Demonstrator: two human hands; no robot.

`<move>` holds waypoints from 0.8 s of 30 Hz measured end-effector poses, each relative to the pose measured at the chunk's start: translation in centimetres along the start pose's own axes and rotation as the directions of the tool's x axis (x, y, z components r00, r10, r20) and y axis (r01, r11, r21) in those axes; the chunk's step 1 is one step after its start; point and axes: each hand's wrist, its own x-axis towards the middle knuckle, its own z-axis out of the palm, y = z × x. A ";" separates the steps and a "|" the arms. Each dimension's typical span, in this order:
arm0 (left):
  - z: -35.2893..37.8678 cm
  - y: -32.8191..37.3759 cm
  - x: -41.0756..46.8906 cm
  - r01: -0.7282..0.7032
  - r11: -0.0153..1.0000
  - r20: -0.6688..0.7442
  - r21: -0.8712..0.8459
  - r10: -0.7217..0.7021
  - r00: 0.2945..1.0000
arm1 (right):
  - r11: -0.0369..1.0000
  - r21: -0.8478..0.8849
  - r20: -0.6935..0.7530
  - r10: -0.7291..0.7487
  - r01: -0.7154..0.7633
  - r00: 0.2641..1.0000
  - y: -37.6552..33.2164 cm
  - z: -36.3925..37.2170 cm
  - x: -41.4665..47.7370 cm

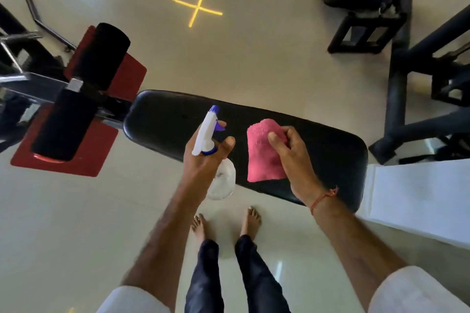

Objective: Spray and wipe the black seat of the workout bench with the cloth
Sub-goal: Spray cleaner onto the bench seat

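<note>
The black padded bench seat [167, 119] runs across the middle of the view, from upper left to lower right. My left hand [203, 157] grips a clear spray bottle [221, 180] with a white and blue head [207, 132]; the nozzle points at the seat's left half and a finger rests on the trigger. My right hand [292, 155] holds a folded pink cloth [262, 157] over the seat's right half. Whether the cloth touches the seat is unclear.
Black roller pads [84, 89] on a metal frame with red plates [101, 150] stand at the seat's left end. Another black machine [396, 40] fills the upper right. A white block [419, 195] sits at the right. My bare feet [226, 221] stand on the pale floor, which bears a yellow cross [197, 7].
</note>
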 end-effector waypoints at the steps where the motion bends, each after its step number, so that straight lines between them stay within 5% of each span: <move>1: 0.4 -1.4 1.9 -0.015 1.000 0.010 0.011 0.015 1.000 | 1.000 -0.003 -0.005 0.012 -0.012 1.000 1.4 0.5 1.8; 8: 2.2 -8.8 10.8 -0.074 0.996 0.028 0.042 0.073 0.997 | 0.999 0.012 -0.027 0.038 -0.037 0.999 8.7 3.3 11.2; 11: 2.6 -10.9 12.6 -0.088 0.994 0.070 0.063 0.083 0.994 | 0.973 -0.226 -0.181 -0.002 -0.040 0.984 12.4 3.2 13.4; 14: 3.1 -12.4 13.5 -0.110 0.987 0.115 0.120 0.097 0.989 | 0.871 -0.490 -0.171 -0.124 0.025 0.977 15.4 3.8 13.6; 18: 3.9 -14.1 13.9 -0.141 0.977 0.129 0.158 0.121 0.984 | 0.591 -0.807 -0.134 -0.177 -0.003 0.975 17.4 4.6 13.4; 24: 4.2 -14.2 14.0 -0.184 0.960 0.159 0.212 0.152 0.976 | 0.442 -0.897 -0.097 -0.208 0.005 0.973 18.5 4.7 13.4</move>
